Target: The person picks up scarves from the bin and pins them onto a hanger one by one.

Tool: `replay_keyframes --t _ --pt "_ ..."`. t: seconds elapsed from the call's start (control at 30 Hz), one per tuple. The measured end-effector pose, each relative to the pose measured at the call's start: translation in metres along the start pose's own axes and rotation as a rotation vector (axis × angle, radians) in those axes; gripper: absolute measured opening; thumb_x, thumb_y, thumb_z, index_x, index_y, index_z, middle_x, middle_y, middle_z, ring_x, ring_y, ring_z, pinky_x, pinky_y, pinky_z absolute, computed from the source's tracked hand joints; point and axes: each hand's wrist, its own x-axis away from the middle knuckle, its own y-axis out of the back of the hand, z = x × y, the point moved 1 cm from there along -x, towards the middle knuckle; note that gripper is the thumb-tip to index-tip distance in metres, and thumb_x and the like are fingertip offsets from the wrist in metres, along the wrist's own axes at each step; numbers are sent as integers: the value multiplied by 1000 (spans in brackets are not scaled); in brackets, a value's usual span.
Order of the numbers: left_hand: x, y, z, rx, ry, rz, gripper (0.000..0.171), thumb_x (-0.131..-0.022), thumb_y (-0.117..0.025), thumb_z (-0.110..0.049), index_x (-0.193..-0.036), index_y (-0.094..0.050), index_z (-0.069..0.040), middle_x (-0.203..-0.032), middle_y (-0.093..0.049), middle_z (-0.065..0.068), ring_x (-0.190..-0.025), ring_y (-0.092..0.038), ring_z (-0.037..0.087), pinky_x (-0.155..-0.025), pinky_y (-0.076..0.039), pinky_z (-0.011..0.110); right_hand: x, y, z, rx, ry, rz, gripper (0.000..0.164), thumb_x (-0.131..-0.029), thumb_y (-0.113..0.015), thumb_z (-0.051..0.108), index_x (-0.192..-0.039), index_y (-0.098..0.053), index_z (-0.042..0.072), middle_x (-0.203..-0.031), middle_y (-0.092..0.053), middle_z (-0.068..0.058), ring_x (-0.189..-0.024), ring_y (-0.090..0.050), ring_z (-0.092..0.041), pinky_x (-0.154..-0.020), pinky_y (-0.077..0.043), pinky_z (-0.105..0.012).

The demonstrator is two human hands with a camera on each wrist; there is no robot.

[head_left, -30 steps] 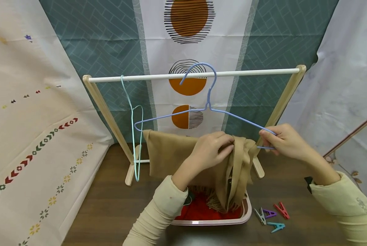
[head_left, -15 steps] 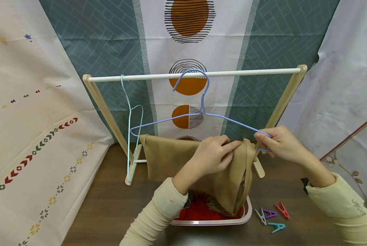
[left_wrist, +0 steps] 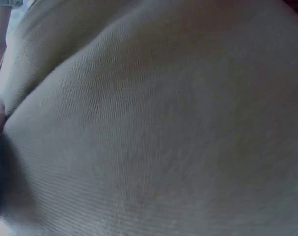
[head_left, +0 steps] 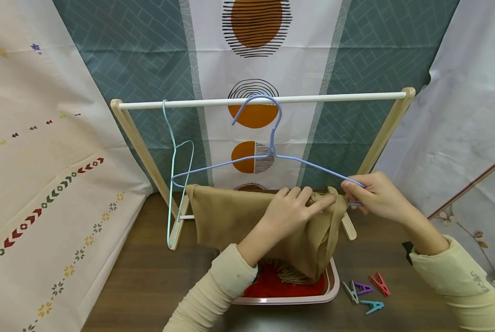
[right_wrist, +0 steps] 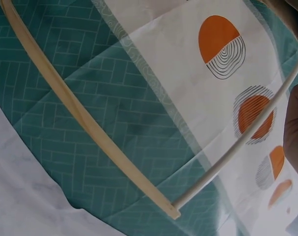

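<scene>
I see the right hand (head_left: 372, 196) pinching the right end of the blue hanger (head_left: 272, 145). Left hand (head_left: 291, 210) grips the tan cloth (head_left: 226, 212), folded over the hanger's lower bar, fringe hanging above the tub (head_left: 280, 300) with red cloth (head_left: 268, 283). Hook lines up with the rack (head_left: 334, 98); I can't tell if they touch. Mint hanger (head_left: 174, 147) hangs on the rack, left side. Clips (head_left: 372, 305) lie right of the tub on the surface (head_left: 156, 281).

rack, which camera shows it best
The head view, since it shows the rack with its rail end to end and both posts. The right wrist view shows only one post and part of the rail; the left wrist view, filled mostly by cloth, shows none of it.
</scene>
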Motion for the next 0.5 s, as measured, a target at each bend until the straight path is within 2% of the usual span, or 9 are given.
replay_keyframes --t 0.07,0.17,0.23,0.3,0.5 --pt "0 0 -1 6 17 -67 26 -95 -46 -25 -113 -64 -24 -80 -57 -1 -62 -53 11 -53 -41 22 0 0 -1 -5 3 -6 33 -91 -50 -1 -62 -54 16 -47 -46 1 -33 -39 -5 -35 -33 -21" --pt "-1 1 -1 78 49 -140 21 -91 -48 -12 -98 -67 -16 -84 -61 1 -67 -56 13 -58 -43 24 1 -1 -2 -1 2 -11 33 -91 -50 0 -62 -53 16 -46 -45 2 -33 -39 -5 -36 -33 -21" --pt "-2 3 -1 130 64 -146 22 -90 -47 -6 -91 -66 -15 -87 -61 1 -69 -56 13 -59 -43 24 1 -2 -3 4 0 -14 33 -91 -50 0 -63 -54 16 -46 -45 2 -33 -40 -6 -36 -33 -21" --pt "-2 3 0 175 69 -125 23 -89 -46 -4 -89 -66 -17 -88 -60 2 -68 -53 13 -57 -40 23 0 -2 -3 8 -2 -17 33 -91 -50 0 -63 -54 16 -46 -45 2 -33 -39 -6 -36 -33 -21" --pt "0 0 -1 211 75 -100 27 -90 -50 -7 -100 -69 -23 -84 -59 0 -66 -54 11 -55 -39 20 0 -5 -1 -13 -7 -21 34 -90 -51 -2 -61 -52 15 -46 -42 5 -33 -39 -5 -36 -33 -21"
